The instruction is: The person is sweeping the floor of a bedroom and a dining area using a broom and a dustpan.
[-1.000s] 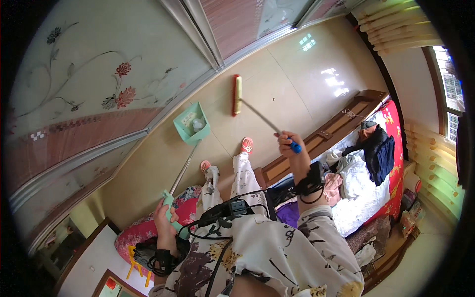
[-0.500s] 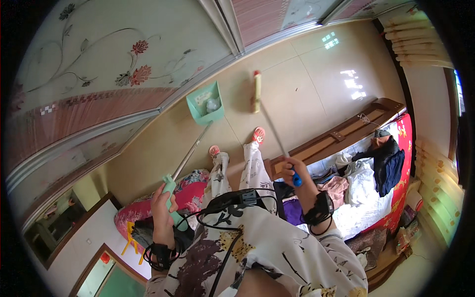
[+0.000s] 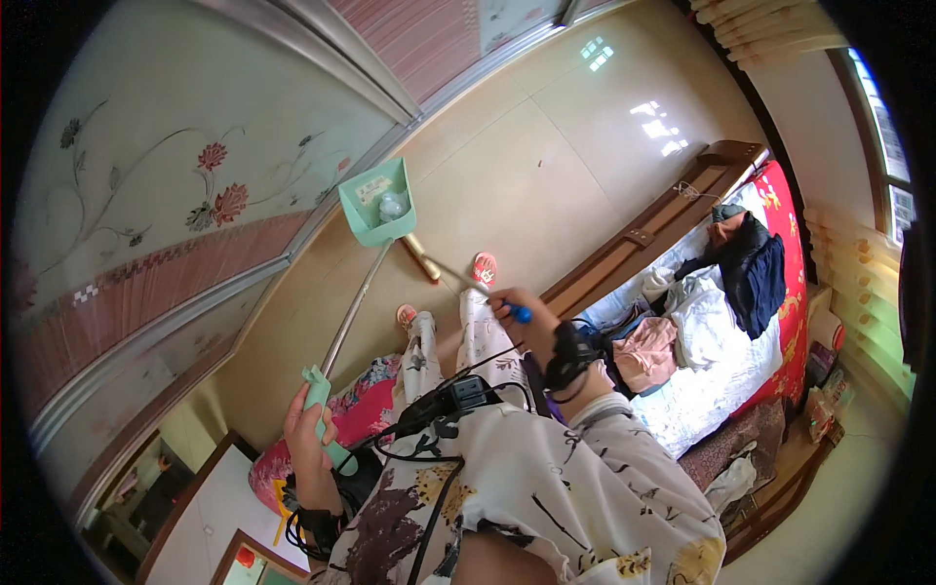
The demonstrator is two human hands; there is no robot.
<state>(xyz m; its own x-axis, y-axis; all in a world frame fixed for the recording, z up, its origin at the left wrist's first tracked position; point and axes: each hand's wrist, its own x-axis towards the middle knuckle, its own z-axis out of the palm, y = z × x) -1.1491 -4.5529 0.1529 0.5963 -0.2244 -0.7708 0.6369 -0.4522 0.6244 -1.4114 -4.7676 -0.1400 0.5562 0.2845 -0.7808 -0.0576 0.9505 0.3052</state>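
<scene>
My left hand [image 3: 308, 429] is wrapped round the light-green grip of a long-handled dustpan [image 3: 378, 234]. The pan rests on the tiled floor near the wardrobe, with a crumpled piece of clear plastic [image 3: 393, 205] inside. In my closed right hand [image 3: 511, 306] is the blue-ended handle of a broom [image 3: 421, 257]. The broom's narrow, yellowish head lies low beside the back right corner of the pan, just ahead of my feet. Whether its bristles touch the floor I cannot tell. Black bands with cables circle both wrists.
Floral sliding wardrobe doors [image 3: 224, 185] run along the left and far side. On the right stands a bed with a wooden frame [image 3: 639, 237], clothes [image 3: 707, 312] piled on it. A small dark speck [image 3: 539, 164] lies on the floor ahead. A pink floral cover [image 3: 366, 390] is at my left.
The broom has swung left and toward me, from right of the dustpan to its back corner. My right hand moved left with it. The view has shifted; the dustpan still holds the plastic.
</scene>
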